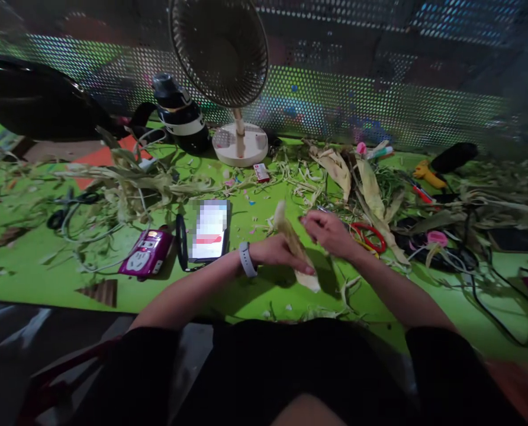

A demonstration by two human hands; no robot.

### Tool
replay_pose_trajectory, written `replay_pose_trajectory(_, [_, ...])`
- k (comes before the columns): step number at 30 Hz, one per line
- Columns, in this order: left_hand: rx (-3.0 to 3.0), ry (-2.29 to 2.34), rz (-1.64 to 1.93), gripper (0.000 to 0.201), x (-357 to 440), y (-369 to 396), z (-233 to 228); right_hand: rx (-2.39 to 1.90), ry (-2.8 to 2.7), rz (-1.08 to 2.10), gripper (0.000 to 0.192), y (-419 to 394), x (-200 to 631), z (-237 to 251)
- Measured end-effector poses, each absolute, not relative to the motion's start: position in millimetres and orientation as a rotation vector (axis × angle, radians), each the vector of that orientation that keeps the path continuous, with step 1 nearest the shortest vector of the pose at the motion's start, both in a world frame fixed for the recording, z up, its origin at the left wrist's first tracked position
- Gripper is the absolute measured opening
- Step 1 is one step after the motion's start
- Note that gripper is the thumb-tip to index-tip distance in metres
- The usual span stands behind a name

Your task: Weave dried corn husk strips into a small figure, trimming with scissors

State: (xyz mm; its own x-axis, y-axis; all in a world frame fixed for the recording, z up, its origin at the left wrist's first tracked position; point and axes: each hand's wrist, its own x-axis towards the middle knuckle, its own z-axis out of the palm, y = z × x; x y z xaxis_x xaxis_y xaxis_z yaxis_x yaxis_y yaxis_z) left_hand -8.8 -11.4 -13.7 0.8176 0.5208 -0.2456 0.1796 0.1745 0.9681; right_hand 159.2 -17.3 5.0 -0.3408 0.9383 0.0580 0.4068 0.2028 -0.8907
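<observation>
Head view: your left hand (278,253) grips a pale husk strip (294,248), fingers wrapped round its middle, just right of the phone (209,229). Your right hand (330,232) pinches the strip's upper part, fingers narrow and closed on it; the exact contact point is blurred.

Risks, as judged: the dry husk could tear or slip if the two hands pull unevenly. Red scissors (370,235) lie just beside your right wrist, further right of the phone; a careless sweep could catch them. Cables (490,284) trail far right of the phone and could snag a forearm.

Room: the tabletop (46,278) edge runs just below the phone, close to your body. Bare green lies below and left of the phone, beyond the power strip (146,253). The fan (240,145) and husk litter (131,177) crowd the area behind the phone.
</observation>
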Motion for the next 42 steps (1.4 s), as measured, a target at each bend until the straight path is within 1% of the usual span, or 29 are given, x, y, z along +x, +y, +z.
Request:
replay_pose_trajectory(3, [1.418, 0.612, 0.173, 0.020, -10, -14, -15, -1.256, -1.674, 1.147, 0.044, -14, 164, 8])
replay_pose_trajectory(6, [1.410, 0.544, 0.216, 0.023, -8, -14, -18, -1.216, -1.920, 1.233, 0.042, -16, 163, 7])
replay_pose_trajectory(8, [1.381, 0.519, 0.250, 0.025, -8, -13, -20, -1.170, -2.044, 1.208, 0.039, -19, 159, 2])
replay_pose_trajectory(10, [1.378, 0.520, 0.212, 0.025, -11, -10, -21, -1.159, -1.938, 1.185, 0.036, -22, 155, -4])
replay_pose_trajectory(14, [1.611, 0.544, 0.140, 0.023, -21, -4, -18, -1.209, -1.598, 1.185, 0.036, -23, 151, -12])
replay_pose_trajectory(17, [1.751, 0.474, 0.101, 0.021, -21, -6, -21, -1.241, -1.522, 1.140, 0.034, -21, 152, -10])
replay_pose_trajectory(21, [1.927, 0.316, -0.081, 0.005, -19, -12, -25, -1.247, -1.394, 0.897, 0.031, -14, 159, -5])
replay_pose_trajectory(23, [1.946, 0.289, -0.102, 0.008, -25, -10, -17, -1.248, -1.426, 0.821, 0.029, -13, 163, -3])
replay_pose_trajectory(25, [1.906, 0.419, 0.085, 0.019, -33, -4, -2, -1.246, -1.535, 0.865, 0.027, -17, 164, -1])
replay_pose_trajectory(27, [1.798, 0.727, 0.529, 0.027, -38, 3, 10, -1.232, -1.624, 0.927, 0.025, -23, 162, 0])
replay_pose_trajectory(28, [1.745, 0.833, 0.716, 0.035, -39, 5, 13, -1.224, -1.660, 0.944, 0.023, -27, 160, 1])
replay_pose_trajectory(29, [1.682, 0.853, 0.824, 0.045, -37, 6, 13, -1.220, -1.698, 0.952, 0.021, -30, 159, 1])
replay_pose_trajectory(30, [1.600, 0.813, 0.890, 0.047, -34, 5, 11, -1.221, -1.739, 0.952, 0.020, -32, 157, 1])
replay_pose_trajectory(32, [1.412, 0.731, 1.001, 0.037, -26, 3, 1, -1.233, -1.809, 0.931, 0.017, -35, 154, 0])
replay_pose_trajectory(33, [1.350, 0.730, 1.015, 0.035, -22, 1, -4, -1.238, -1.837, 0.914, 0.017, -35, 153, -1])
replay_pose_trajectory(37, [1.132, 0.797, 1.172, 0.029, -13, -1, -13, -1.225, -1.903, 0.942, 0.018, -35, 150, -3])
replay_pose_trajectory(42, [0.872, 0.829, 1.323, 0.027, -17, 11, -6, -1.213, -1.880, 1.042, 0.020, -34, 149, -5])
